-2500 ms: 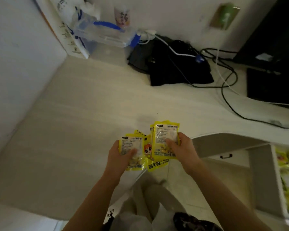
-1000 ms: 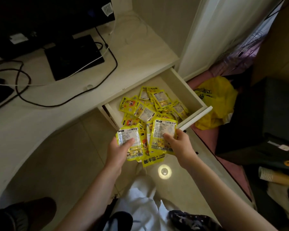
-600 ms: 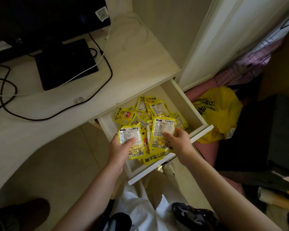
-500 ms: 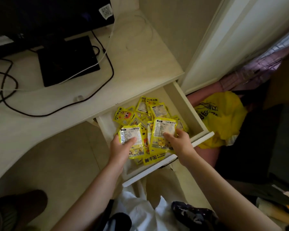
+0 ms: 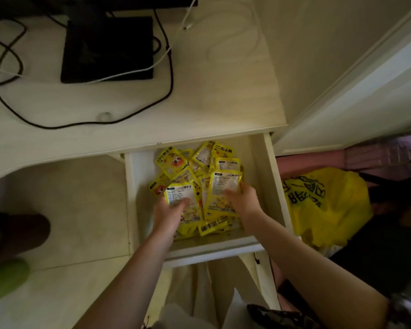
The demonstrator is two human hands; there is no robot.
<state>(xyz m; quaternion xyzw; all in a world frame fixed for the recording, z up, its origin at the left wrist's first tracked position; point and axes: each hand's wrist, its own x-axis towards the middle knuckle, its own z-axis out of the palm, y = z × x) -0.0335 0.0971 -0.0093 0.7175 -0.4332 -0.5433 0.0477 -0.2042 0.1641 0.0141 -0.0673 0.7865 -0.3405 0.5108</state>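
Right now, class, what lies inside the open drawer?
Loose yellow packets lie heaped in the drawer. The left hand and right hand each grip further packets above them, covering the floor there.

This is a room in a home: a desk [image 5: 223, 91] with black wires [image 5: 81, 123], a tile floor [image 5: 69, 210] and slippers [image 5: 5, 279].

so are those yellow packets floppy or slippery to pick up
Probably light and bendy: the left hand and right hand each pinch flat yellow packets with a thumb. Likely slippery too: loose ones in the drawer lie slid over each other.
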